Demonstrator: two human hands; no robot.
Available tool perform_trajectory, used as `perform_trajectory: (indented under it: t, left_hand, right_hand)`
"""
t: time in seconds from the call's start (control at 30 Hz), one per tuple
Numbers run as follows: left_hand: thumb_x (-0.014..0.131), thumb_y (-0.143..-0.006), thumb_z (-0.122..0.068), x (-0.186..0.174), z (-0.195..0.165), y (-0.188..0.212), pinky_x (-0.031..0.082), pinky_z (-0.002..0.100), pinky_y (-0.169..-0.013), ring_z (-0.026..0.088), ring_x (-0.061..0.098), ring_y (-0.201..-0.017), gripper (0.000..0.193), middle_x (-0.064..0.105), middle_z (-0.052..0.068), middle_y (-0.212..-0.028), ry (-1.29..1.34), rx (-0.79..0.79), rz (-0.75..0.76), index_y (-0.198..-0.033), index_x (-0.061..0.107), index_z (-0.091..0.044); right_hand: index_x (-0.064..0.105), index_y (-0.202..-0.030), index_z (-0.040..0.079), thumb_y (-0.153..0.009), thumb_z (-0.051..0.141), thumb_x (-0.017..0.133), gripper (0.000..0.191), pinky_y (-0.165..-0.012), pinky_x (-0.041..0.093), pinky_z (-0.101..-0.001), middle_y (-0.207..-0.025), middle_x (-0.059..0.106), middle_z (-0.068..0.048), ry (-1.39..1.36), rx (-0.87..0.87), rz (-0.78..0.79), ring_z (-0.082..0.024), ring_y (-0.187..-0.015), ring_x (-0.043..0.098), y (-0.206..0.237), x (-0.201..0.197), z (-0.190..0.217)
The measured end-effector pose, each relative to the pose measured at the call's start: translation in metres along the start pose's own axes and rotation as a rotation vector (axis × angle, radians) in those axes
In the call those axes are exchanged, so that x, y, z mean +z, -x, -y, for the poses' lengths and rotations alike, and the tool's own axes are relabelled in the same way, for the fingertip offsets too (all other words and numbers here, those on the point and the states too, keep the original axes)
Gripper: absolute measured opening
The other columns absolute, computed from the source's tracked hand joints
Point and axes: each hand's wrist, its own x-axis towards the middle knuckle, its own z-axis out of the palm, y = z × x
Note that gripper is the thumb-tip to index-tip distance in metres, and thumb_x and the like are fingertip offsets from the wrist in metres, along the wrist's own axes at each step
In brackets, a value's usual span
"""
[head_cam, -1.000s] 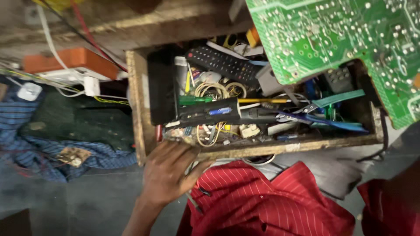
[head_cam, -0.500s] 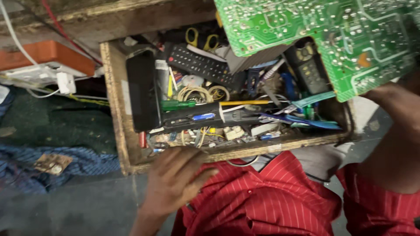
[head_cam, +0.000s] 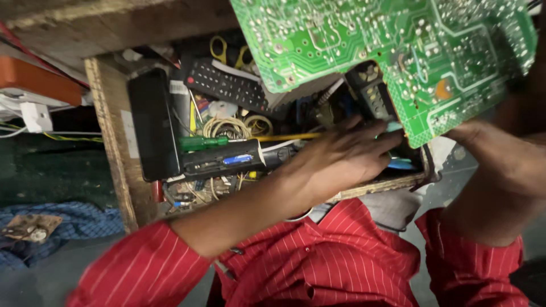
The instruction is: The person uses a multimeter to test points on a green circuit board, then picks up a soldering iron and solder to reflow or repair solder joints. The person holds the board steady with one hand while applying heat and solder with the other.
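A green circuit board (head_cam: 392,51) is held tilted over the wooden drawer (head_cam: 116,159) by the right hand (head_cam: 489,142), its fingers gripping the edge. The left hand (head_cam: 341,156) is sunk among the clutter, its fingers curled, with any hold hidden. The board could be dropped, or wires (head_cam: 227,126) snagged.

The large green circuit board (head_cam: 364,51), at one o'clock, has a glossy lacquered face dotted with dull silver solder points. The open drawer (head_cam: 116,153) is rough, unpainted, splintery wood. In it, at ten o'clock, the flat black rectangular box (head_cam: 151,122) looks like smooth plastic, the green screwdriver handle (head_cam: 199,142) like translucent plastic. The red pinstriped shirt (head_cam: 341,256) is matt cloth.
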Motion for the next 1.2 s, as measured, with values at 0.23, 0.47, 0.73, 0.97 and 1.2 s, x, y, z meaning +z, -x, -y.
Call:
perform_trajectory:
  t: [0.23,0.47,0.73,0.97,1.2]
  left_hand:
    - [0.064,-0.087,-0.006,-0.001,0.038,0.004,0.034,0.053,-0.121,0.041,0.042,-0.145,0.047,0.051,0.016,-0.148,0.131,-0.018,-0.172,-0.134,0.061,-0.008]
    - [0.063,-0.101,-0.007,-0.02,0.041,0.001,0.048,0.048,-0.115,0.037,0.047,-0.143,0.033,0.052,0.017,-0.148,0.092,-0.092,-0.187,-0.134,0.059,-0.004]
    - [0.052,-0.097,-0.021,0.018,0.011,-0.027,0.031,0.049,-0.125,0.026,0.047,-0.144,0.024,0.056,0.008,-0.143,0.053,0.099,0.098,-0.116,0.065,-0.015]
    - [0.052,-0.092,-0.022,0.025,0.01,-0.032,0.042,0.044,-0.115,0.021,0.053,-0.135,0.028,0.059,0.003,-0.134,-0.015,0.233,-0.175,-0.119,0.059,-0.023]
    - [0.053,-0.1,-0.022,0.008,-0.006,-0.004,0.054,0.035,-0.093,0.021,0.067,-0.114,0.035,0.063,0.011,-0.129,-0.543,0.119,-0.359,-0.133,0.059,-0.011]
  right_hand:
    - [0.065,-0.131,-0.001,-0.101,0.009,0.056,0.033,-0.112,0.043,-0.0384,-0.138,0.065,-0.016,0.004,-0.028,-0.065,-0.025,-0.132,0.059,0.009,0.01,0.005]
    - [0.066,-0.13,0.001,-0.1,0.01,0.058,0.032,-0.113,0.043,-0.0387,-0.138,0.065,-0.016,0.009,-0.059,-0.09,-0.025,-0.134,0.058,0.002,0.009,0.018]
    - [0.066,-0.13,0.004,-0.1,0.011,0.061,0.031,-0.114,0.043,-0.0391,-0.139,0.064,-0.015,0.022,-0.068,-0.133,-0.026,-0.135,0.057,0.002,0.007,0.018]
    - [0.066,-0.129,0.006,-0.099,0.013,0.064,0.031,-0.115,0.043,-0.0394,-0.14,0.063,-0.014,-0.011,-0.022,-0.23,-0.027,-0.137,0.056,0.005,0.032,0.023]
    - [0.067,-0.129,0.008,-0.099,0.014,0.066,0.03,-0.116,0.042,-0.0397,-0.141,0.062,-0.014,-0.054,-0.001,-0.325,-0.027,-0.138,0.055,0.009,0.072,0.025]
